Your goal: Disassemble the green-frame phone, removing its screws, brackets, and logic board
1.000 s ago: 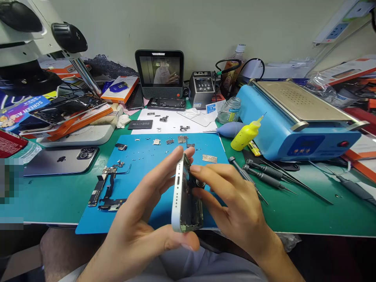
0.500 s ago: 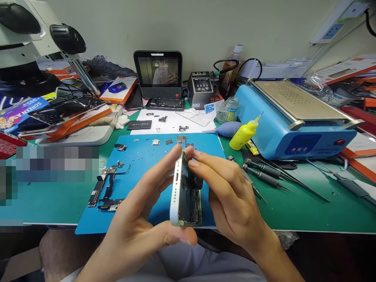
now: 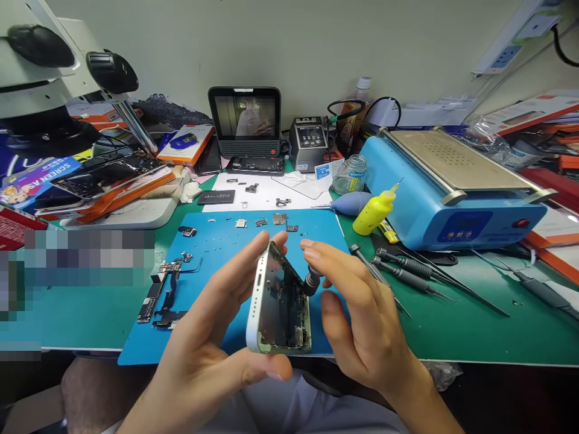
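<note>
My left hand (image 3: 212,325) grips an opened phone housing (image 3: 281,301) by its edges, fingers behind and thumb along the near corner. The housing is tilted on its side; its pale edge with a charging port and small holes faces left, and its dark inside shows to the right. My right hand (image 3: 366,307) is curled just right of the housing, holding a dark grey screwdriver (image 3: 311,282), of which only the rounded end shows by the fingertips. Its tip is hidden. Beneath lies a blue mat (image 3: 217,271) with a logic board (image 3: 148,301), a flex cable and small metal parts.
Several grey screwdrivers (image 3: 407,277) and tweezers lie at right, before a blue heating plate machine (image 3: 479,217). A yellow bottle (image 3: 375,212), blue air blower (image 3: 350,203) and glass jar (image 3: 350,175) stand behind. A battery (image 3: 217,197) lies on white paper. A microscope (image 3: 49,78) overhangs the left.
The phone housing has moved slightly left and tipped, so more of its inside shows. My right hand's fingers have drawn away from its upper edge, and the screwdriver end has shifted slightly right.
</note>
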Tool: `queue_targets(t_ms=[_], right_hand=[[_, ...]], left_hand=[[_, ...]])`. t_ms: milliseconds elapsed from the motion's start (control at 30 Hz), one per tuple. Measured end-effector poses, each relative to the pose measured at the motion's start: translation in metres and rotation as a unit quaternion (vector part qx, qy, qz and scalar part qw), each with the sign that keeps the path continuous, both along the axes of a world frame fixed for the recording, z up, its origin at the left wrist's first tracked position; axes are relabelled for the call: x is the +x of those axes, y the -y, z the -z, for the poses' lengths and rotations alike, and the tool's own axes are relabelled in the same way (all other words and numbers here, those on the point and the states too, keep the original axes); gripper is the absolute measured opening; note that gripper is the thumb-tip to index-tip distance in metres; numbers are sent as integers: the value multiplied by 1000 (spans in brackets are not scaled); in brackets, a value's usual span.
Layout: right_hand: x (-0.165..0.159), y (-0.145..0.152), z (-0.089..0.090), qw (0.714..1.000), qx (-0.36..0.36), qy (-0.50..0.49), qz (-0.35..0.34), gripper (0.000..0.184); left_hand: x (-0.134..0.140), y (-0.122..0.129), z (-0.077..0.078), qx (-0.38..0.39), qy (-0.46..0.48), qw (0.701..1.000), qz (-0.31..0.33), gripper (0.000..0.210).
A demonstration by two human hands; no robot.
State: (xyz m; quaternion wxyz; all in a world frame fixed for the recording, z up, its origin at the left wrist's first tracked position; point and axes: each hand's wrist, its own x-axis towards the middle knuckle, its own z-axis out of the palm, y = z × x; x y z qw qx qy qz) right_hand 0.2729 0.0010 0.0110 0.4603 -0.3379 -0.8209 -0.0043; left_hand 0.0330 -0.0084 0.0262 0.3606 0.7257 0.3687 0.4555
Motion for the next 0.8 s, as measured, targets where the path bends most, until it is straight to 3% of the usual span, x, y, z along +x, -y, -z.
queue_targets(t_ms=[133,267,467,633,800], right_hand=[[-1,1,5,998,-26,-25,44,64],[0,5,9,980,-112,-154,58,65],[1,10,8,946,-176,-256,96,54],[0,10,7,934,-175,-286,123,47],[-1,10,6,931,-159,-311,104,48]], left_hand=[[-16,9,0,25,-46,997,-65,81],[-43,21,5,12,-153,977,-146,88],[-67,19,25,79,-367,920,-111,82],[-46,12,24,136,-412,897,-83,73],[1,-3,8,109,-305,945,-39,10]])
